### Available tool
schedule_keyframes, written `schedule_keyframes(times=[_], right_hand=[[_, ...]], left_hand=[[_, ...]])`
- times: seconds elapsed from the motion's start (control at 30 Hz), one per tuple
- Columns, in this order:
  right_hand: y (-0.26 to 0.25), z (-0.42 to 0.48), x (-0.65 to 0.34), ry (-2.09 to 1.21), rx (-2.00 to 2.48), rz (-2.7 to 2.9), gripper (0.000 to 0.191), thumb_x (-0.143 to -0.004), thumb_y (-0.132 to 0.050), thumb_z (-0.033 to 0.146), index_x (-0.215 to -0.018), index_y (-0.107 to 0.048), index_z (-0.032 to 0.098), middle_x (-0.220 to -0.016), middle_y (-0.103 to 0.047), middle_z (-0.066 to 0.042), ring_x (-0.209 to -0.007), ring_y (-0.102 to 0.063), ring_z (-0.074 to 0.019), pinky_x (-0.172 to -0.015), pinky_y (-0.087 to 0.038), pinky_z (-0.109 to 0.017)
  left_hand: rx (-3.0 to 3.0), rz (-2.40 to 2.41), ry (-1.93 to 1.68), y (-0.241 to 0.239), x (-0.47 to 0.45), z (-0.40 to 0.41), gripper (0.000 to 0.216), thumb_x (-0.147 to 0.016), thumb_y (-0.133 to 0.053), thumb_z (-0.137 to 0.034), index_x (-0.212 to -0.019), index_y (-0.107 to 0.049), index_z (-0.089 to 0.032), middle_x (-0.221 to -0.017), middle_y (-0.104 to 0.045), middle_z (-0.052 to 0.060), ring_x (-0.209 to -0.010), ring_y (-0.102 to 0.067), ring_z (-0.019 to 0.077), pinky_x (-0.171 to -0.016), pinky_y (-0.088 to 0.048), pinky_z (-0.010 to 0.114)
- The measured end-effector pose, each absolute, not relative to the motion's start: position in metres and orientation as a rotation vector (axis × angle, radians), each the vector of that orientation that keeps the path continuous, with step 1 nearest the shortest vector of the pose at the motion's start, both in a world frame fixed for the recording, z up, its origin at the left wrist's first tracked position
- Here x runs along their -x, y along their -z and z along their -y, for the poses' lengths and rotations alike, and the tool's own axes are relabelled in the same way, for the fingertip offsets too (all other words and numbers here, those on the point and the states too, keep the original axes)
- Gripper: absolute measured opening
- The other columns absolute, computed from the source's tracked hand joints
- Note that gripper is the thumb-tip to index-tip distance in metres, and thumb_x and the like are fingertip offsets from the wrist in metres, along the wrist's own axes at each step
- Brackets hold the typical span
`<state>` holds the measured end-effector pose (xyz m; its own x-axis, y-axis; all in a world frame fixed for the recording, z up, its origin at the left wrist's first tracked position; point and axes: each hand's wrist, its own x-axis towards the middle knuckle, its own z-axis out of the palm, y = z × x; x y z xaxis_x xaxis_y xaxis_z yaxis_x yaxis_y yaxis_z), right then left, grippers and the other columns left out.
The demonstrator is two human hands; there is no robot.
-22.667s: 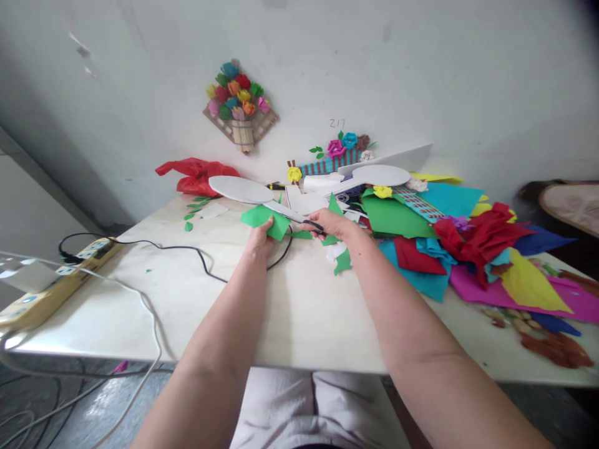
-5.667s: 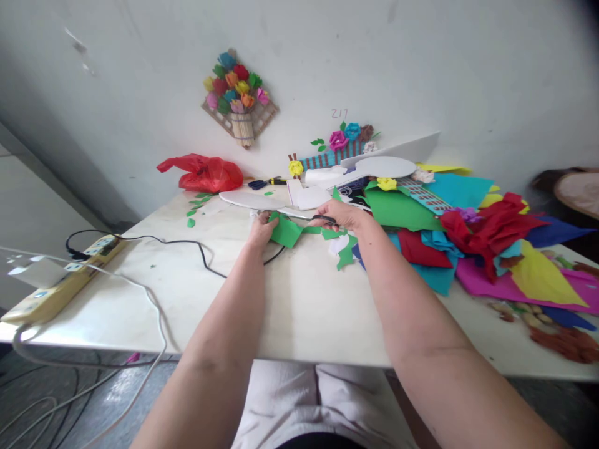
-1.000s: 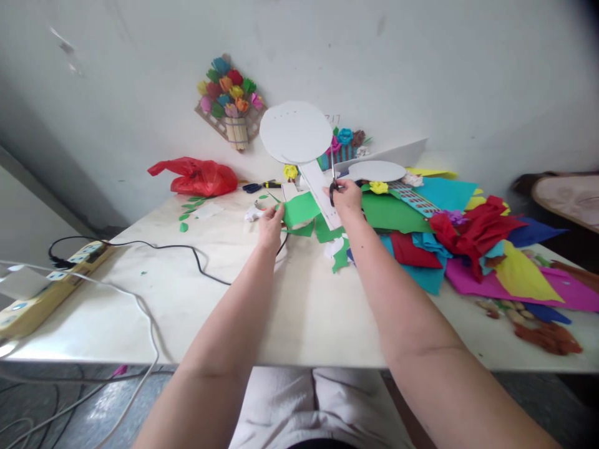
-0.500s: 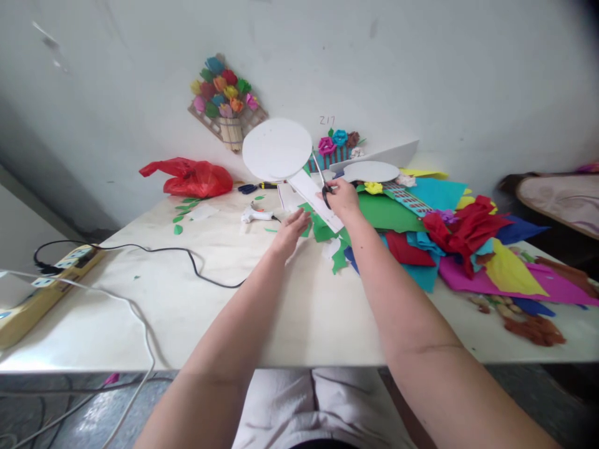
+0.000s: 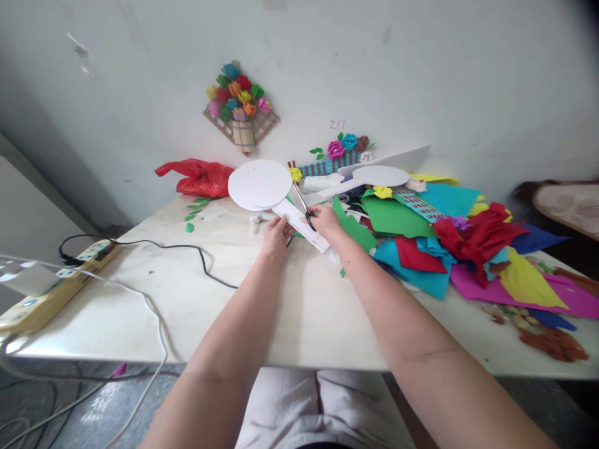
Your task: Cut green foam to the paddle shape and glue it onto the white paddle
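A white paddle-shaped cutout (image 5: pixel 260 185), a round disc on a flat handle, is held just above the white table (image 5: pixel 290 312). My left hand (image 5: pixel 276 236) pinches the handle's near edge. My right hand (image 5: pixel 324 222) grips the handle's other end together with a pair of black-handled scissors (image 5: pixel 303 209), blades pointing up and away. Green paper scraps (image 5: pixel 353 227) lie just right of my right hand.
A heap of coloured paper sheets (image 5: pixel 463 249) covers the table's right side. A red plastic bag (image 5: pixel 199 176) sits at the back left, small green leaves (image 5: pixel 193 212) near it. A black cord (image 5: pixel 187 249) runs to a power strip (image 5: pixel 51 284) at the left edge. Paper flower crafts (image 5: pixel 239 103) hang on the wall.
The white paddle cutout came down from upright toward the table and leftward. My left hand let go of the green paper and now holds the paddle's handle.
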<state>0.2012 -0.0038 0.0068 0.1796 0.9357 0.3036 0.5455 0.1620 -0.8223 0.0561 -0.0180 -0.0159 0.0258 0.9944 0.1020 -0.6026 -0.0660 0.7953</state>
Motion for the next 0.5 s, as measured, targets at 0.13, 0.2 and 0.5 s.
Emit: schedule_keyframes(times=[0.13, 0.2, 0.5], right_hand=[[-0.0025, 0.0022, -0.201, -0.501, 1.514, 1.492, 0.031, -0.062, -0.074, 0.029, -0.091, -0.069, 0.019, -0.078, -0.071, -0.002, -0.074, -0.065, -0.0189, -0.066, -0.05, -0.028], [-0.0008, 0.0023, -0.2008, -0.478, 1.519, 1.49, 0.03, -0.063, -0.074, 0.028, -0.091, -0.07, 0.019, -0.079, -0.071, -0.002, -0.075, -0.065, -0.0186, -0.066, -0.05, -0.027], [0.0017, 0.0063, -0.1985, -0.429, 1.541, 1.491, 0.03, -0.065, -0.074, 0.029, -0.093, -0.069, 0.019, -0.084, -0.072, -0.003, -0.076, -0.065, -0.018, -0.068, -0.05, -0.027]], left_hand=[[-0.812, -0.666, -1.404, 0.0135, -0.0551, 0.0208, 0.016, -0.072, -0.071, -0.022, -0.078, -0.058, -0.015, -0.065, -0.063, 0.0, -0.055, -0.06, 0.0087, -0.061, -0.049, 0.021], [-0.829, -0.68, -1.366, 0.0132, -0.0556, 0.022, 0.015, -0.071, -0.071, -0.02, -0.079, -0.06, -0.014, -0.067, -0.065, 0.001, -0.056, -0.061, 0.0096, -0.059, -0.05, 0.021], [-0.861, -0.735, -1.337, 0.0166, -0.058, 0.0216, 0.007, -0.072, -0.069, -0.014, -0.075, -0.063, -0.011, -0.072, -0.069, 0.006, -0.061, -0.063, 0.0132, -0.06, -0.052, 0.023]])
